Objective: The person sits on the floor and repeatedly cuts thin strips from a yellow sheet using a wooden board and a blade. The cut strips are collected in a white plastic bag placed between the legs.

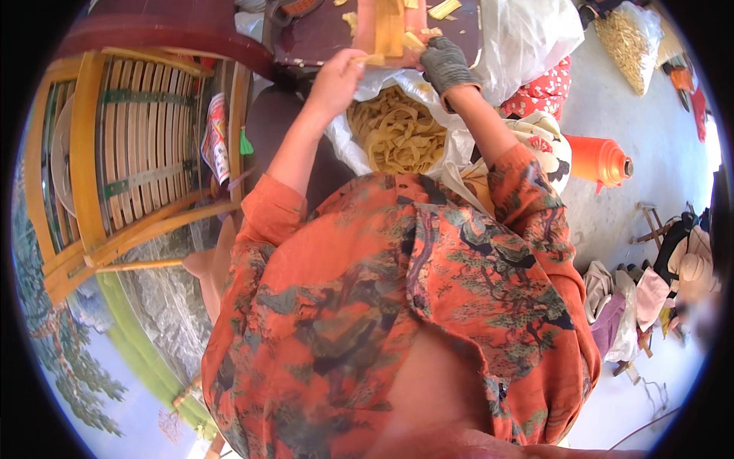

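Note:
My bare left hand point(335, 83) is closed, pinching the end of a flat yellow strip point(371, 59) between thumb and fingers. In a dark grey glove, my right hand point(448, 67) is curled by the right side of a pinkish board point(367, 27). A short pale yellow piece point(414, 41) shows at its fingertips. A wider yellow-brown band point(390, 29) lies lengthwise on the board between my hands. Just below them, a white plastic bag point(342, 145) stands open, filled with curled yellowish strips point(397, 134).
Loose yellow pieces point(444, 9) lie on the dark red tabletop point(466, 34). A slatted wooden chair point(145, 138) is at the left. To the right are an orange thermos flask point(600, 161), a clear bag of pale bits point(628, 46) and clothes on a rack point(650, 291).

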### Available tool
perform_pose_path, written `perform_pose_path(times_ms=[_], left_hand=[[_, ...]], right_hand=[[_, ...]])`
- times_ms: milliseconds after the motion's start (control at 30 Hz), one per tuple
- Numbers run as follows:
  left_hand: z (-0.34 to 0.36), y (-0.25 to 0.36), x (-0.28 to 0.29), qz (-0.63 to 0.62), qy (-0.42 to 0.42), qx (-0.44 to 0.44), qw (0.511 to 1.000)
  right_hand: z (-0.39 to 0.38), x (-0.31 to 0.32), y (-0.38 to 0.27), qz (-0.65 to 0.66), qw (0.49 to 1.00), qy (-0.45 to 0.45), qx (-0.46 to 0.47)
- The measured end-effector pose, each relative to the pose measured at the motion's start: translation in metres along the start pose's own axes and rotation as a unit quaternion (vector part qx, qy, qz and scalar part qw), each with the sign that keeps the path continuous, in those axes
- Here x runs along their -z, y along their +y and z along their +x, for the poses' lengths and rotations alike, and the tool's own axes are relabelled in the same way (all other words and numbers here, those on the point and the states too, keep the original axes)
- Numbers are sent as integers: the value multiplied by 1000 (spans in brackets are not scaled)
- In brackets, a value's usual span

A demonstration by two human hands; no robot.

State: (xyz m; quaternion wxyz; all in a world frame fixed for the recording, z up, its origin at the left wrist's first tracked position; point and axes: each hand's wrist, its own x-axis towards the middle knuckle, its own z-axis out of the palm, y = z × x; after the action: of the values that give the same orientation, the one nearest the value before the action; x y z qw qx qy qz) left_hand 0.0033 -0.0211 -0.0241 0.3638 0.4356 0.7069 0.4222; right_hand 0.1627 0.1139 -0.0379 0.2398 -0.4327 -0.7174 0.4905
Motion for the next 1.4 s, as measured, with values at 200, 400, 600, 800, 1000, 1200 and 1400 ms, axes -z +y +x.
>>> perform_pose_path(times_ms=[200,400,600,800,1000,1200,1400], left_hand=[[-49,-40,-37,-32,-100,-6,994],[-48,-48,-26,32,-123,33,991],[-29,-108,-31,-116,-49,226,966],[-37,-101,-27,-174,82,209,959],[-37,-125,-31,-198,42,203,958],[-37,-105,-30,-179,30,217,959],[-39,-98,-33,-168,37,229,958]], right_hand=[[-62,-2,-17,-181,980,-82,26],[-75,-15,-6,-123,975,-179,-52],[-81,-51,-1,160,919,-180,-312],[-15,-105,42,416,816,-51,-399],[4,-121,106,600,764,-168,-170],[-27,-57,104,189,912,-297,-210],[-44,-101,164,-418,876,-184,158]])
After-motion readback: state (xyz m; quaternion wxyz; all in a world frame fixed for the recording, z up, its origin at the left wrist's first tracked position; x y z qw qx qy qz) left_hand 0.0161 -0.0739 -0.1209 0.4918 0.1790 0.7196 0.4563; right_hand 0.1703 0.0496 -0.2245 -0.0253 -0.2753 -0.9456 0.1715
